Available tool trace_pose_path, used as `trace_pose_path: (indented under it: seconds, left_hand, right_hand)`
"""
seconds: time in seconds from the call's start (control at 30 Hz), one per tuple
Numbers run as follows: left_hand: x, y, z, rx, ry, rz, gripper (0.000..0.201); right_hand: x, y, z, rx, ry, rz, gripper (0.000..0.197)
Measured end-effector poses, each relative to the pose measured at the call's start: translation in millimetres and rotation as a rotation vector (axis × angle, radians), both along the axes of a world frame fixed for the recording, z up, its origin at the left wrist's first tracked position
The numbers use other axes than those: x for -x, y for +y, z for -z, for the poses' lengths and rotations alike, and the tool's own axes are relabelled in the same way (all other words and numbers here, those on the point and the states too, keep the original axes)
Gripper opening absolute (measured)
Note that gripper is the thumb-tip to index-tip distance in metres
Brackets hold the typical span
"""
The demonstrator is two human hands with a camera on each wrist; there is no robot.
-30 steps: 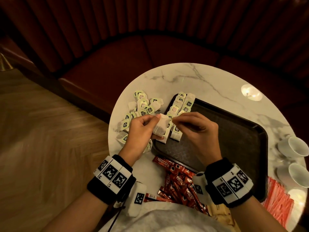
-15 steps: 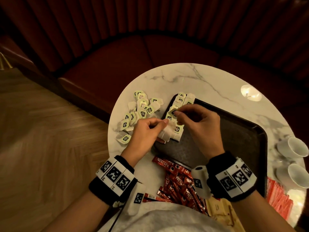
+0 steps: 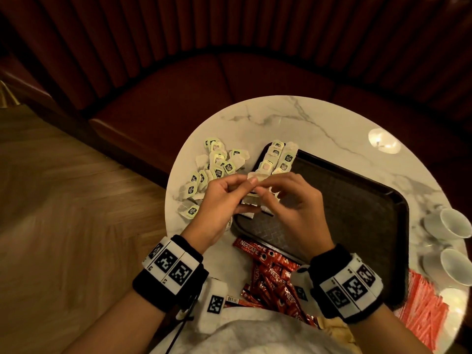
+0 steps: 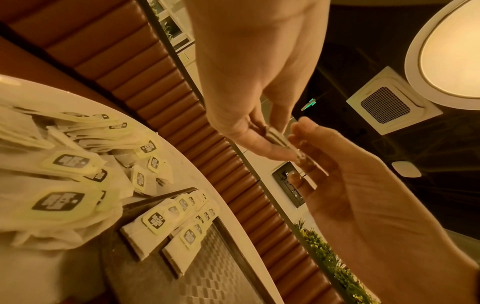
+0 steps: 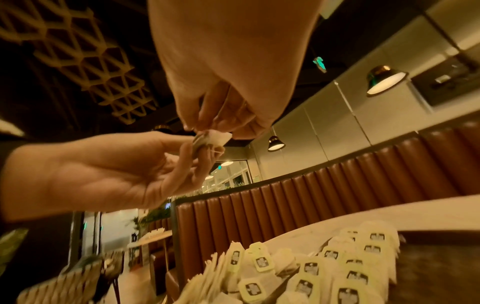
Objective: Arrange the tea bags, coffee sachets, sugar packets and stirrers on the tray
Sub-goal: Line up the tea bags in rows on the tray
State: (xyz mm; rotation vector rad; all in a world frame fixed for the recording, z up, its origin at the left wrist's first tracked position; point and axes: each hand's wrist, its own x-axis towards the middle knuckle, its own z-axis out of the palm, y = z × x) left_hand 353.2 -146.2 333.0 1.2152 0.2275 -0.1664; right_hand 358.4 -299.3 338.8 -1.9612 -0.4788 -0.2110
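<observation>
Both hands meet above the near-left corner of the dark tray (image 3: pixel 357 215). My left hand (image 3: pixel 244 182) pinches a white tea bag (image 3: pixel 256 175) between thumb and fingers; edge-on in the left wrist view, the tea bag (image 4: pixel 281 140) looks like more than one layer. My right hand (image 3: pixel 264 187) pinches the same tea bag (image 5: pixel 219 137) from the other side. Two rows of tea bags (image 3: pixel 278 159) lie in the tray's far-left corner. A loose heap of tea bags (image 3: pixel 217 167) sits on the marble table (image 3: pixel 319 123) left of the tray.
Red coffee sachets (image 3: pixel 270 274) lie heaped at the table's near edge, with brown packets (image 3: pixel 332 328) beside them. Red-striped packets (image 3: pixel 429 310) lie at the near right. Two white cups (image 3: pixel 454 223) stand on the right. Most of the tray's floor is bare.
My right hand has left the tea bag rows in the tray and come back to the left hand. Both hands have risen, and now both pinch a tea bag.
</observation>
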Motion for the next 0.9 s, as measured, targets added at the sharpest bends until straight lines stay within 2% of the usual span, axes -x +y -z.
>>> trace_pose_path:
  seconds: [0.1, 0.33, 0.53, 0.9]
  left_hand:
    - [-0.3, -0.7, 1.4, 0.003, -0.004, -0.011, 0.020]
    - [-0.1, -0.9, 0.2, -0.015, -0.053, 0.027, 0.018]
    - [-4.5, 2.5, 7.2, -0.123, -0.055, -0.070, 0.016]
    - [-4.0, 2.1, 4.8, -0.110, -0.099, -0.131, 0.018]
  right_hand:
    - [-4.5, -1.5, -5.1, -0.161, 0.124, 0.067, 0.014]
    - [-3.3, -6.1, 0.7, -0.208, 0.297, 0.042, 0.019]
    - [-3.9, -7.8, -0.7, -0.311, 0.381, 0.034, 0.023]
    - [-4.4, -7.7, 2.2, -0.334, 0.425, -0.019, 0.022]
